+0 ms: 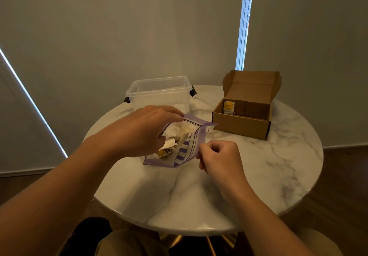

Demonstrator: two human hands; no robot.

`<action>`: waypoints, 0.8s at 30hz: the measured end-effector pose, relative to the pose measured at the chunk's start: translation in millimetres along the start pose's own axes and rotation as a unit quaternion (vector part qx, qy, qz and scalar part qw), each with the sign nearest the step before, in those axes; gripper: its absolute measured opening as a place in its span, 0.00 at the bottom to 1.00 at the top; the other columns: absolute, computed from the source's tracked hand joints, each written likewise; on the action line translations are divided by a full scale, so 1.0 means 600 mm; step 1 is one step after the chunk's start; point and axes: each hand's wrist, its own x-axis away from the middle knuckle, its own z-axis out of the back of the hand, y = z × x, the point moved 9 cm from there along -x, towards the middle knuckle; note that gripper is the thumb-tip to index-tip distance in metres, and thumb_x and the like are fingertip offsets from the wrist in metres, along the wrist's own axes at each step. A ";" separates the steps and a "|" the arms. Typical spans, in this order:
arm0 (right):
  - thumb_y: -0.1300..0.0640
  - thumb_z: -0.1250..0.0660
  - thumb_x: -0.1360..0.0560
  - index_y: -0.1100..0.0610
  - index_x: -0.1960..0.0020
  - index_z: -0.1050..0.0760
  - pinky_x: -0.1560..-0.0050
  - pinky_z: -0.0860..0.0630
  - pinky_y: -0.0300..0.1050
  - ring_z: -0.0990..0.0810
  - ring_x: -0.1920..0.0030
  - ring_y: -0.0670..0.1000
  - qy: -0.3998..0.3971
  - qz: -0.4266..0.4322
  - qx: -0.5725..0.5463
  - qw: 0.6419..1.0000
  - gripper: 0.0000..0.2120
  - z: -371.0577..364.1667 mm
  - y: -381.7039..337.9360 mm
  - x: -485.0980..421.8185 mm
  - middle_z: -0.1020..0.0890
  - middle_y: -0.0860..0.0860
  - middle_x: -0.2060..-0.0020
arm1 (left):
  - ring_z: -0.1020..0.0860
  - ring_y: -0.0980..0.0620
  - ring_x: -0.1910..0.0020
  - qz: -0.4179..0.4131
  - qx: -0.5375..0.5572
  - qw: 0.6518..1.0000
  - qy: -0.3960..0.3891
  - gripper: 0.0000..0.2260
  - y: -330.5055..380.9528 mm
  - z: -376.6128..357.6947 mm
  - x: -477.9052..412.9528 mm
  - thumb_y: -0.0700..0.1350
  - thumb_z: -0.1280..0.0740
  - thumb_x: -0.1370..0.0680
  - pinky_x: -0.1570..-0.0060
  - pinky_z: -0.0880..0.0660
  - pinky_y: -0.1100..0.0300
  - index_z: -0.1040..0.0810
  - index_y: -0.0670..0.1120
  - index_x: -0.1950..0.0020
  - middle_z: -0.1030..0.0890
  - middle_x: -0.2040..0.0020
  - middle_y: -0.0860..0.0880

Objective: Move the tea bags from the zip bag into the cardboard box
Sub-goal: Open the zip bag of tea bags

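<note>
Left grip (139,130) and right grip (219,156) are pinching opposite lips of the bag (185,154) | pulling evenly apart is likely best exposing tea bags (175,139).

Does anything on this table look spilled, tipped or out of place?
Nothing stands out. The left hand and right hand hold the zip bag open, tea bags inside; the cardboard box and clear tub stand upright on the table.

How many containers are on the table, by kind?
zip bag: 1
cardboard box: 1
plastic tub: 1
Total: 3
</note>
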 end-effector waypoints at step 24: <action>0.52 0.34 0.22 0.56 0.67 0.20 0.66 0.23 0.41 0.18 0.68 0.47 0.014 0.043 0.070 0.997 0.17 0.034 -0.037 -0.031 0.17 0.48 0.70 | 0.32 0.53 0.29 0.009 -0.018 1.000 0.008 0.26 0.032 0.000 -0.011 0.37 0.30 0.23 0.41 0.25 0.61 0.27 0.57 0.29 0.35 0.24 0.59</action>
